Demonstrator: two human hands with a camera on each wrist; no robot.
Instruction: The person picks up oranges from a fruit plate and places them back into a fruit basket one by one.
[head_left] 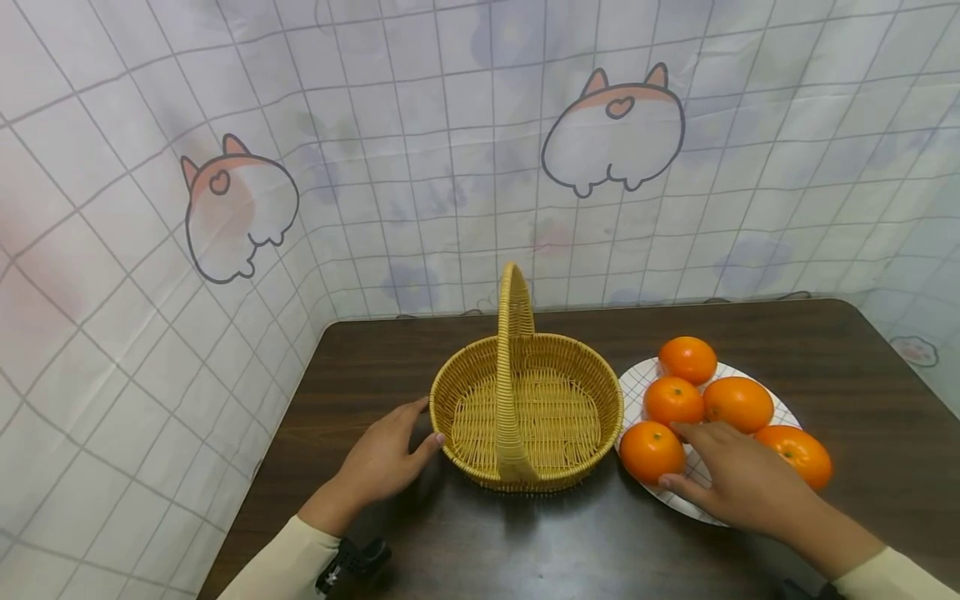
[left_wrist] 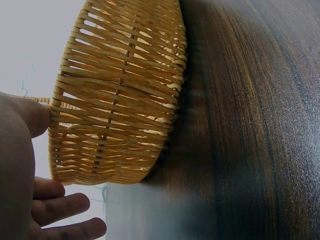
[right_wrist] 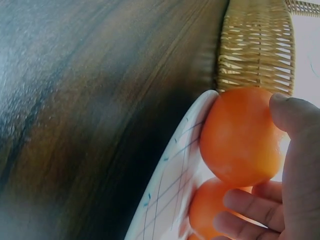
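Note:
A yellow wicker basket (head_left: pixel 564 474) with a tall arched handle stands on the table. My left hand (head_left: pixel 386 454) is at its left side, thumb (left_wrist: pixel 34 116) at the rim and the other fingers loosely extended beside the wall. To the right, several oranges lie on a round white plate (head_left: pixel 678 502) with a grid pattern. My right hand (head_left: pixel 746 475) reaches over this plate, its thumb and index fingertip at the right side of the orange (head_left: pixel 651 452) nearest the basket. In the right wrist view, the thumb overlaps this orange (right_wrist: pixel 242 137), while the other fingers stay spread.
The dark wood-grain table (head_left: pixel 495 550) has rounded far corners. Behind it and along both sides hangs a white gridded cloth (head_left: pixel 420 167) with cartoon animal prints. Another orange (head_left: pixel 797 455) sits at the plate's right edge, close to the right forearm.

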